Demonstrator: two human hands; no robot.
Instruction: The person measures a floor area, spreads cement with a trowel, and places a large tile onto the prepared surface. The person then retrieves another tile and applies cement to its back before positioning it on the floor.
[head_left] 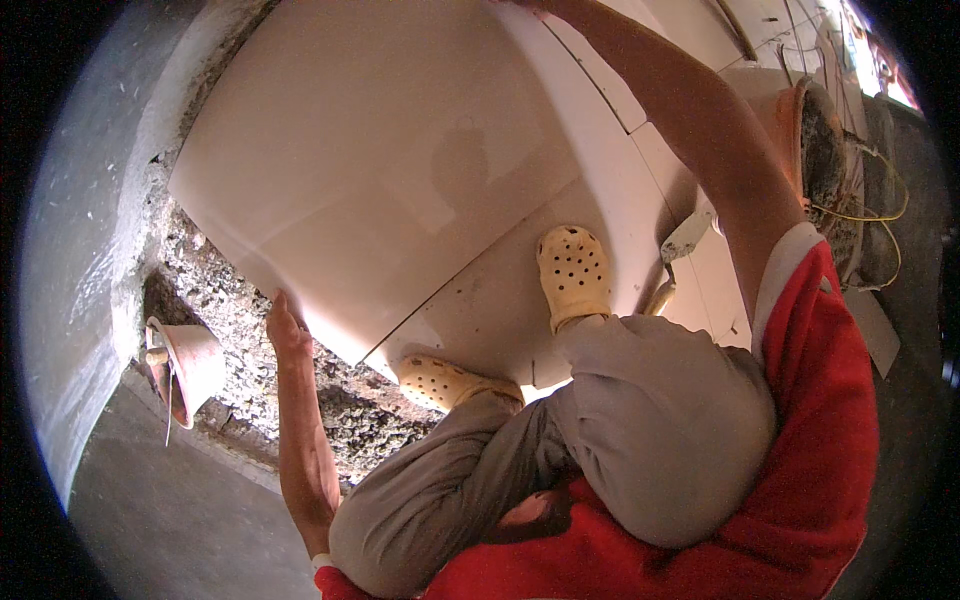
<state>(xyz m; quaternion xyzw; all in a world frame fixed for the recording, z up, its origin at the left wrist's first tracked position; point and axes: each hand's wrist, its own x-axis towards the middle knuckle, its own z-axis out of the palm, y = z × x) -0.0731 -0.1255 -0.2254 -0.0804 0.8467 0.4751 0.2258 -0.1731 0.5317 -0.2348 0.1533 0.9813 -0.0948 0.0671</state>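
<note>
A large glossy pale floor tile (370, 150) fills the middle of the view, over a rough bed of grey mortar (215, 270). My left hand (287, 325) grips its near left edge; the thumb shows, and the other fingers are hidden by the tile. Stretched far forward, my right hand (522, 5) is at the tile's far right side, mostly cut off by the top of the picture, so its fingers are hidden. A straight dark joint separates this tile from another pale tile (490, 290), where my feet in yellow clogs (575, 268) rest.
A trowel (685, 237) lies on the tiles right of my foot. At far left, a small bucket (195, 370) tilts beside the mortar, a handled tool in it. An orange-brown bucket (797, 130) with a dirty inside and a yellow cord (895, 245) are at right. A wall (85, 230) curves along the left.
</note>
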